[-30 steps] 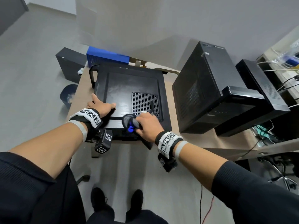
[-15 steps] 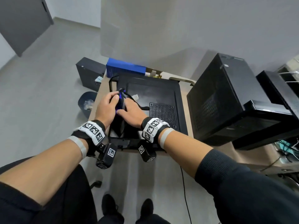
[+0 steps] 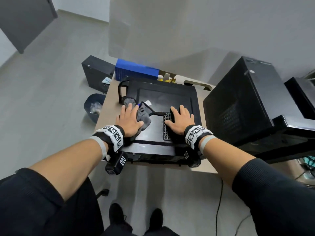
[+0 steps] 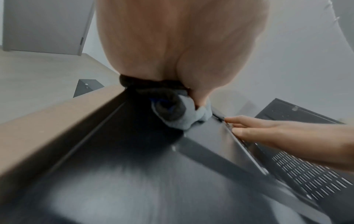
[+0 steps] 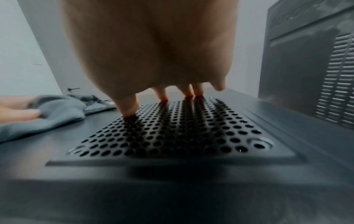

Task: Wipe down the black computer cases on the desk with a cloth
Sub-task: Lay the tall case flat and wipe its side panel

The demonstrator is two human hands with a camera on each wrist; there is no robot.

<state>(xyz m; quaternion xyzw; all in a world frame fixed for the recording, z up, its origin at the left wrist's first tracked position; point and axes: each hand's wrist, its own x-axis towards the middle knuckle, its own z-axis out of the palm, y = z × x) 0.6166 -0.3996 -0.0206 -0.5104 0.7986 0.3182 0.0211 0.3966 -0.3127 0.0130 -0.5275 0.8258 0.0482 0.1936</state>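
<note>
A black computer case (image 3: 163,99) lies flat on the desk, its side panel facing up. A grey cloth (image 3: 144,114) (image 4: 189,119) (image 5: 55,115) lies on the panel's left part. My left hand (image 3: 129,116) presses flat on the cloth with straight fingers. My right hand (image 3: 180,118) (image 4: 268,133) rests flat on the perforated vent (image 5: 172,133), fingertips (image 5: 130,109) touching the mesh. A second black case (image 3: 242,103) (image 5: 310,60) stands upright to the right, with a third one (image 3: 300,97) beyond it.
The tan desk (image 3: 105,108) ends just left of the flat case. A blue box (image 3: 136,70) stands behind the case. On the floor at the left are a black box (image 3: 95,72) and a dark bin (image 3: 92,106). A cable (image 3: 219,201) hangs below the desk.
The cloth went from my right hand to my left, which now presses it flat on the panel's left. My right hand moved right and settled on the vent.
</note>
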